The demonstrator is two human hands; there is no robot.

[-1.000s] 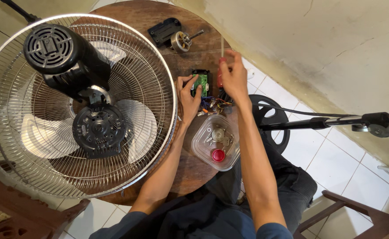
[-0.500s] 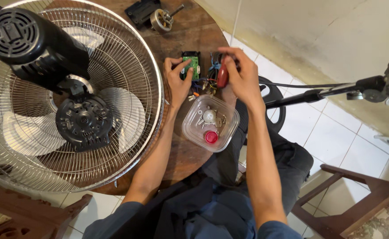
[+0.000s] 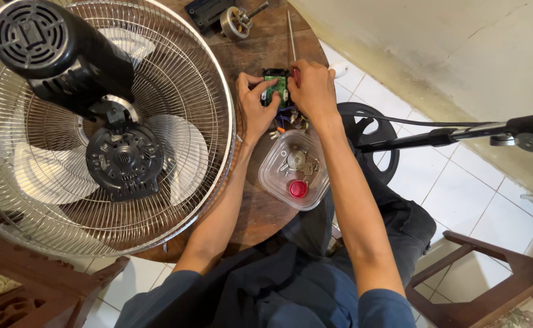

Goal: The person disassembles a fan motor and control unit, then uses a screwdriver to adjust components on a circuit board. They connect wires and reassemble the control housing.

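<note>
You are pinching a small green circuit board [image 3: 274,87] at its left edge with your left hand [image 3: 253,109], holding it above the far part of the round wooden table [image 3: 260,212]. Your right hand [image 3: 312,91] is curling over the board's right side, gripping a red-handled tool [image 3: 295,75]. Loose coloured wires [image 3: 288,120] are hanging beneath. A clear plastic container [image 3: 294,171] is sitting just in front of your wrists, and the fan's wire grille [image 3: 96,127] is lying to your left.

round wooden table [image 3: 260,212] | fan [image 3: 96,127] lying flat | clear parts tub [image 3: 294,170] | green circuit board [image 3: 274,88] | small motor [image 3: 237,21]
</note>
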